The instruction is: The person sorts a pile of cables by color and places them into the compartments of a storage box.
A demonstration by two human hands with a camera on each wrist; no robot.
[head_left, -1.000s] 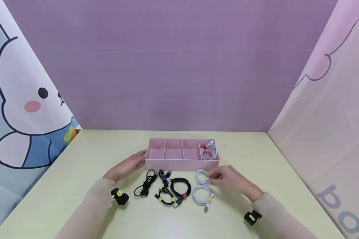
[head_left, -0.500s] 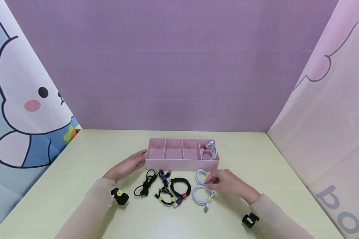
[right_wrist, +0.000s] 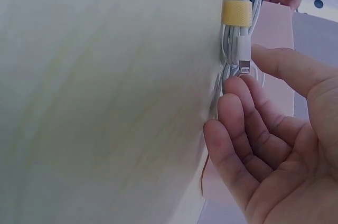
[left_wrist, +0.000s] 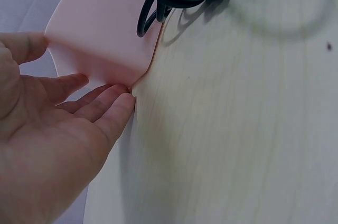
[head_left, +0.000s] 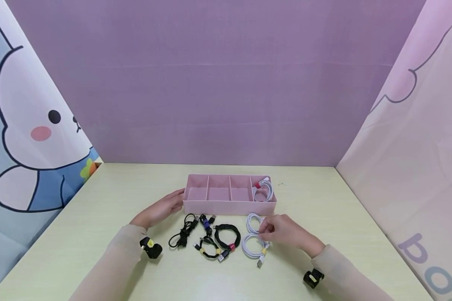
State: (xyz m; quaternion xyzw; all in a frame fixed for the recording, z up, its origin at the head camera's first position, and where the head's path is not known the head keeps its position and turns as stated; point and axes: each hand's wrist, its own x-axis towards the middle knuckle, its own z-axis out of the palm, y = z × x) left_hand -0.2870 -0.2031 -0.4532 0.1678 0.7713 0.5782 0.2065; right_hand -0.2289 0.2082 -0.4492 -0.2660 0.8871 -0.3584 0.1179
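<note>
White cable coil (head_left: 253, 223) touched by right hand (head_left: 282, 232), fingers loosely apart (not clamped); left hand (head_left: 162, 209) flat against pink organiser (head_left: 226, 206).

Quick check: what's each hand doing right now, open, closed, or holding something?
Left hand: open, straight fingers resting against the end of the pink organizer tray.
Right hand: open, fingertips touching a coiled white cable, not gripping it.

Head view looks down from afar; wrist views sit close (sharing the pink tray (head_left: 229, 206)).
</note>
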